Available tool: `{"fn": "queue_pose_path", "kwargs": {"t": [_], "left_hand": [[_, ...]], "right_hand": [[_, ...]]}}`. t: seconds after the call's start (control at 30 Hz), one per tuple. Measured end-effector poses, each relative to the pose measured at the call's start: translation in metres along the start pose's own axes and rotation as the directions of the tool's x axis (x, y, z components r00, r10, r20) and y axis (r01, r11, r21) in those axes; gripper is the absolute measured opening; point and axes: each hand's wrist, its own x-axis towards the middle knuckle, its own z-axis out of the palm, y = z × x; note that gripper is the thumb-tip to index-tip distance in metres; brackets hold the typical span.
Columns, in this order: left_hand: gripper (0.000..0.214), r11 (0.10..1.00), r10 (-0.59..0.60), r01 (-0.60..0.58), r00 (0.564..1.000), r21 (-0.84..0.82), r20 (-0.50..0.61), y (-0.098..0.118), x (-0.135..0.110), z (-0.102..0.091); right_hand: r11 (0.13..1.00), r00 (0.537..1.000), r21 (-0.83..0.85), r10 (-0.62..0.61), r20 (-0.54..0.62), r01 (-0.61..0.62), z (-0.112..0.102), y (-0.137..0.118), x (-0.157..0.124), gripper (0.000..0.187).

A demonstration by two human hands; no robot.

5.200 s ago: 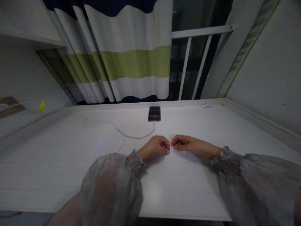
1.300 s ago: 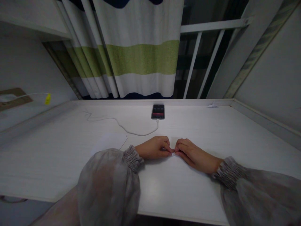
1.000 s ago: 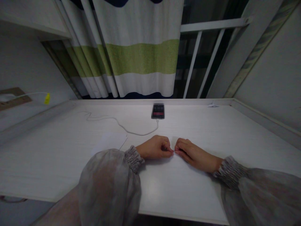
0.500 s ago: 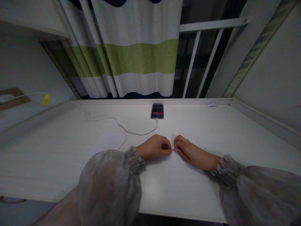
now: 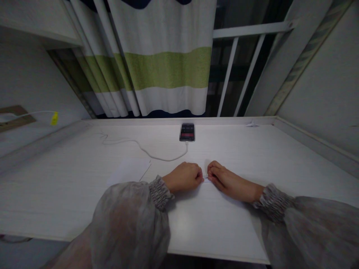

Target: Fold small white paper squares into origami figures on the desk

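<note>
Over the white desk, my left hand [image 5: 185, 176] and my right hand [image 5: 228, 182] face each other, a small gap between their fingertips. In that gap shows a small white piece of folded paper [image 5: 205, 178] with a darker line on it. Both hands are closed in a pinch, each at one end of the paper. Most of it is hidden by my fingers, so its full shape is unclear. Grey elastic-cuffed sleeves cover both forearms.
Behind my hands a phone [image 5: 187, 132] lies plugged into a white cable [image 5: 151, 155] running left. A white sheet of paper [image 5: 129, 170] lies beyond my left sleeve. A small folded white paper shape [image 5: 252, 124] sits at the back right. Curtains [image 5: 168, 71] hang behind the desk [image 5: 213, 228].
My left hand has shifted slightly left and turned, so its knuckles now hide the finger loop. The gap is wider and shows more paper. My right hand stays nearly still.
</note>
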Motion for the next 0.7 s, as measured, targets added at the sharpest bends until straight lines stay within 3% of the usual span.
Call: {"fn": "queue_pose_path", "kwargs": {"t": [0.47, 0.7], "left_hand": [[0.02, 0.998, -0.056, 0.056, 0.998, 0.013, 0.024, 0.0053, -0.0024, -0.002], [0.015, 0.989, -0.075, 0.077, 0.997, -0.128, 0.019, 0.0032, -0.0042, -0.0008]], "right_hand": [[0.999, 0.999, 0.036, 0.033, -0.006, -0.032, 0.0009, 0.0007, 0.0005, 0.01], [0.993, 0.994, 0.053, 0.101, 0.051, -0.103, -0.0018, -0.0037, 0.0026, 0.012]]}}
